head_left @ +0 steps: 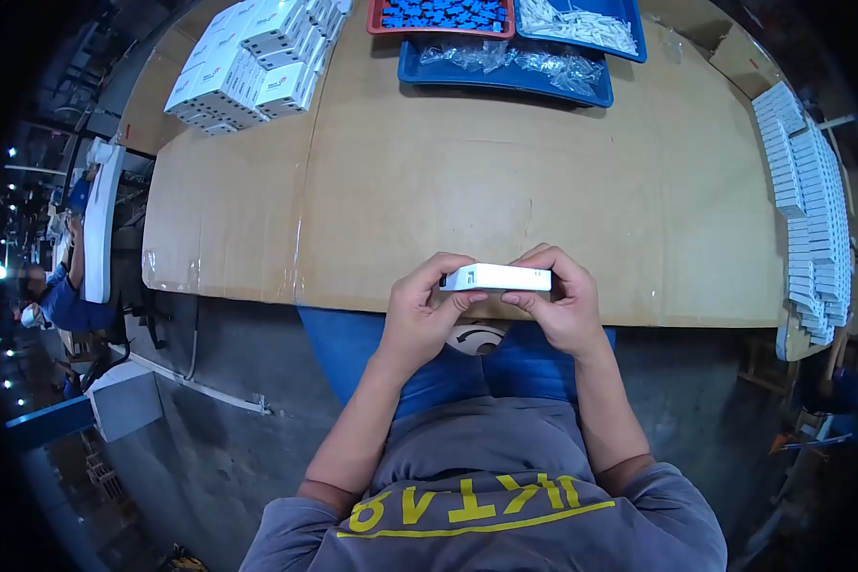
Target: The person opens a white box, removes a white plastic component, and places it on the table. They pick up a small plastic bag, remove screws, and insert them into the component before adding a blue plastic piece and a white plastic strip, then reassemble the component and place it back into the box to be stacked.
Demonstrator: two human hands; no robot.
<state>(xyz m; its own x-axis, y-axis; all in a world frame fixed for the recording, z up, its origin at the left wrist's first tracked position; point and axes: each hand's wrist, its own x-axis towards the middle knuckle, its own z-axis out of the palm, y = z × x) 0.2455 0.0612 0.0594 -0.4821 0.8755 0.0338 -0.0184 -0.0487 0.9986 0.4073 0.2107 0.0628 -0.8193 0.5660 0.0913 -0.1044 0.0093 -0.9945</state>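
Observation:
A small flat white box [505,277] is held level between my two hands, just above the front edge of the cardboard-covered table [419,210]. My left hand [427,310] grips its left end, thumb underneath on the near side and fingers behind. At the other end my right hand [564,300] pinches it the same way. Small dark marks show on the box's near face, too small to read. The fingers on the far side are partly hidden by the box.
White boxes [224,81] are stacked at the back left. A red tray [377,21] holds blue parts; one blue tray [636,29] holds white pieces, another [505,88] clear plastic bags. Slim white boxes [810,205] pile up at right. A person [71,296] sits far left.

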